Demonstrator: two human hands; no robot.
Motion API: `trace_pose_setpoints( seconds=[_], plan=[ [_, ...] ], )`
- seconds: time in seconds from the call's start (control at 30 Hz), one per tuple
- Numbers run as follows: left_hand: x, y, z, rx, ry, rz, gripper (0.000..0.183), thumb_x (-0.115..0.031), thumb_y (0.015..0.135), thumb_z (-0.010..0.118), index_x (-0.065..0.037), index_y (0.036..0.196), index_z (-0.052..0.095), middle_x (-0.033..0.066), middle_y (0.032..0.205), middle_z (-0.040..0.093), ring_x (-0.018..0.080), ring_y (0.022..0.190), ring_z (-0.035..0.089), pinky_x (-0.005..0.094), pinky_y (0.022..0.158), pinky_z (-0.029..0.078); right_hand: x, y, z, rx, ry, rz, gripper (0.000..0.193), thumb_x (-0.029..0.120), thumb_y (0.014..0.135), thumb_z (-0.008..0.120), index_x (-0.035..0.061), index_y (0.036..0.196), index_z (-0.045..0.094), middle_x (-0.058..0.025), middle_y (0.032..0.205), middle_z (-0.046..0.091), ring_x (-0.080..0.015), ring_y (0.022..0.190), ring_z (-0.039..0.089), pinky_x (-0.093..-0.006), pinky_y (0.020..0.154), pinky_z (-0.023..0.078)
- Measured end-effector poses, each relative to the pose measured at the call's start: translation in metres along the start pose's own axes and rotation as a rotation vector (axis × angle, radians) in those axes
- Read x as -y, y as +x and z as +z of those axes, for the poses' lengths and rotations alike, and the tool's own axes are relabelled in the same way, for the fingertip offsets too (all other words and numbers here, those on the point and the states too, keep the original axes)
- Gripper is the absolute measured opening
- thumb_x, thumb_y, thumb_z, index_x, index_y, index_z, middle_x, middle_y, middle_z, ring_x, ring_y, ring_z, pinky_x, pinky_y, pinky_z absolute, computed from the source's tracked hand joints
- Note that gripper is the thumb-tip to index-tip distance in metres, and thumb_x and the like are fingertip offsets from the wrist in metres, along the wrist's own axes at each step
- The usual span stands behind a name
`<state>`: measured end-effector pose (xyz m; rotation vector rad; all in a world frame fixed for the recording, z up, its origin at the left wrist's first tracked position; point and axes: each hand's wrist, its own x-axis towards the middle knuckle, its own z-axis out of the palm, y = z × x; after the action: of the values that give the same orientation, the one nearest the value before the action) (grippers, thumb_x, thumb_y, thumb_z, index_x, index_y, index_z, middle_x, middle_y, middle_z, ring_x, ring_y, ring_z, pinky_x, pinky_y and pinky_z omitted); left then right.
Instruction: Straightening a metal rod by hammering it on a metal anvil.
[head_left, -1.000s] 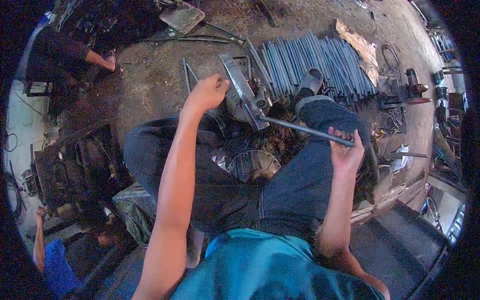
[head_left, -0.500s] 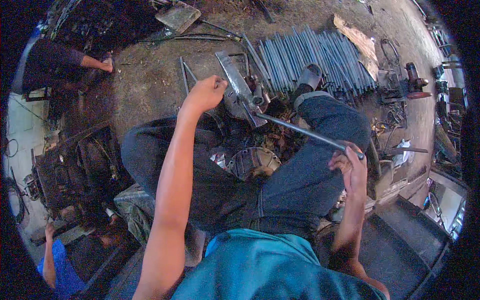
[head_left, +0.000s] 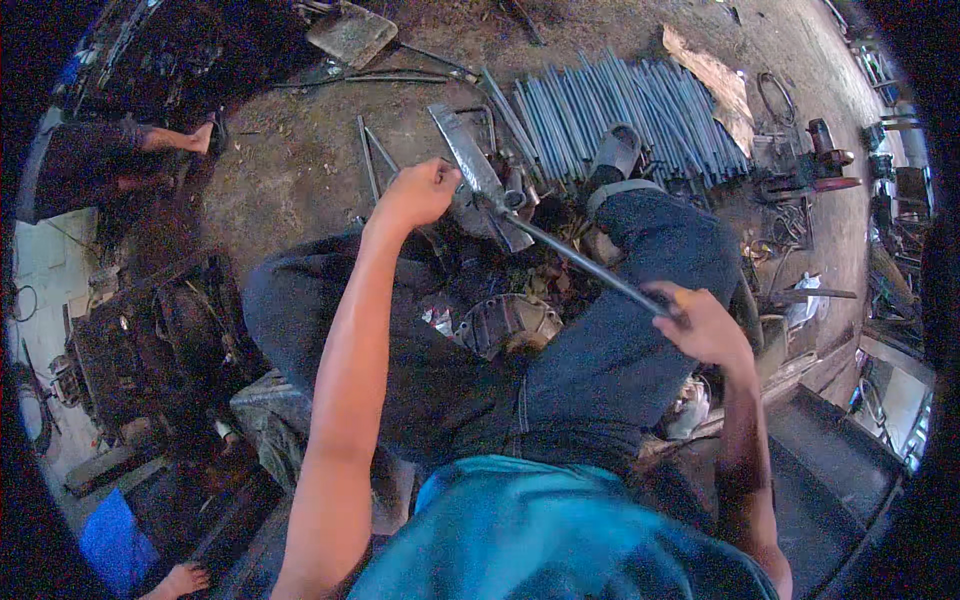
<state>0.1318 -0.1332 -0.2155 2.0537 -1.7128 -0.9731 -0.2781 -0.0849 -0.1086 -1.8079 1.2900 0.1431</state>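
Observation:
My right hand (head_left: 705, 325) is closed over the near end of a dark metal rod (head_left: 590, 262), above my right knee. The rod slants away to the left, its far end against the lower part of a flat steel bar (head_left: 466, 150) between my legs. Just left of that bar, my left hand (head_left: 420, 192) is closed with its fingertips pinched together. Whatever those fingers hold, if anything, is too small or hidden to make out. Under the bar sits a metal fixture (head_left: 516, 195), partly covered by it.
Many loose metal rods (head_left: 630, 120) lie side by side on the floor beyond my right foot (head_left: 617, 150). A round metal housing (head_left: 510, 325) is between my thighs. Another person's leg (head_left: 170, 138) shows far left, and a blue garment (head_left: 115, 540) lower left.
My right hand has turned from palm-up under the rod's end to gripping it from above. The rod's near end has shifted left. My left hand has barely moved.

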Motion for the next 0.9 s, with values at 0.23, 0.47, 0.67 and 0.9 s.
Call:
trace_pose_setpoints(
  seconds=[0.23, 0.47, 0.67, 0.9],
  plan=[
    [0.0, 0.001, 0.005, 0.009, -0.003, 0.002, 0.04, -0.037, 0.09, 0.053, -0.002, 0.106, 0.064, 0.0242, 0.101, 0.065, 0.0399, 0.098, 0.062, 0.0441, 0.087, 0.048, 0.022, 0.005, 0.015, -0.008, -0.551, -0.053, 0.04, 0.026, 0.073, 0.069, 0.0042, 0.106, 0.061, -0.0207, 0.07, 0.061, -0.0395, 0.07, 0.062, -0.0476, 0.064, 0.049],
    [0.001, 0.006, 0.007, 0.031, 0.047, -0.03, 0.041, -0.037, 0.09, 0.053, 0.0, 0.105, 0.063, 0.0257, 0.101, 0.065, 0.0415, 0.099, 0.061, 0.0453, 0.088, 0.047, 0.019, 0.012, 0.046, -0.129, -0.671, -0.046, 0.043, 0.034, 0.073, 0.073, 0.0045, 0.102, 0.062, -0.0191, 0.081, 0.062, -0.0345, 0.082, 0.063, -0.0463, 0.065, 0.049],
    [-0.006, 0.003, 0.002, 0.052, 0.116, -0.023, 0.04, -0.037, 0.092, 0.054, -0.003, 0.113, 0.061, 0.0238, 0.102, 0.066, 0.0387, 0.097, 0.063, 0.043, 0.085, 0.049, 0.04, 0.05, 0.066, -0.344, -0.547, -0.305, 0.049, 0.026, 0.075, 0.071, -0.0004, 0.112, 0.053, -0.0191, 0.086, 0.062, -0.0343, 0.083, 0.063, -0.0465, 0.066, 0.051],
    [0.003, 0.007, 0.029, -0.008, -0.086, 0.056, 0.037, -0.032, 0.088, 0.055, 0.002, 0.099, 0.065, 0.0258, 0.098, 0.065, 0.0396, 0.095, 0.063, 0.0434, 0.084, 0.049, 0.034, 0.094, 0.092, -0.193, -0.383, -0.005, 0.031, 0.022, 0.085, 0.061, -0.0019, 0.104, 0.055, -0.0206, 0.077, 0.064, -0.0363, 0.07, 0.066, -0.0474, 0.061, 0.054]
  ],
)
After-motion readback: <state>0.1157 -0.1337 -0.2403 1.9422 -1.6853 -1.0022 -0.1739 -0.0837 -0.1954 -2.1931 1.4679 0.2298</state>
